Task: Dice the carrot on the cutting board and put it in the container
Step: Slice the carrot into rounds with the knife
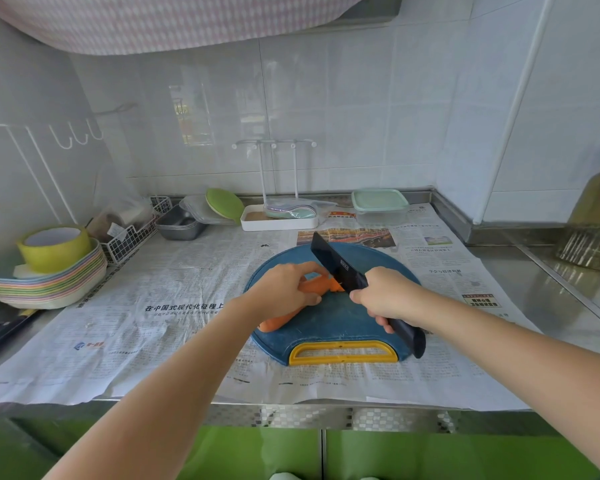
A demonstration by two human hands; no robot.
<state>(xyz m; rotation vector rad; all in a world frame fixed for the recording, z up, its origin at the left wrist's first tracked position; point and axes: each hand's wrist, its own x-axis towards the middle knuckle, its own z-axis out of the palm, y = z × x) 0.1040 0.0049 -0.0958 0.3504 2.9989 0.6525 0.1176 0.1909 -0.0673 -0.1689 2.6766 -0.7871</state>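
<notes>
An orange carrot (278,320) lies on the round blue cutting board (340,320), which has a yellow handle at its near edge. My left hand (288,289) grips the carrot's middle and hides most of it. My right hand (387,296) grips the black handle of a black knife (336,263). The blade angles up and away, its heel at the carrot's right end, where a cut orange piece shows. A clear container with a pale green lid (380,202) stands closed at the back, behind the board.
Newspaper (174,299) covers the steel counter. At the left stand stacked coloured plates (49,282) with a yellow-green cup on top and a wire basket (129,237). A white tray (279,218) and metal tins (181,223) line the back wall. A glass bottle (596,216) stands far right.
</notes>
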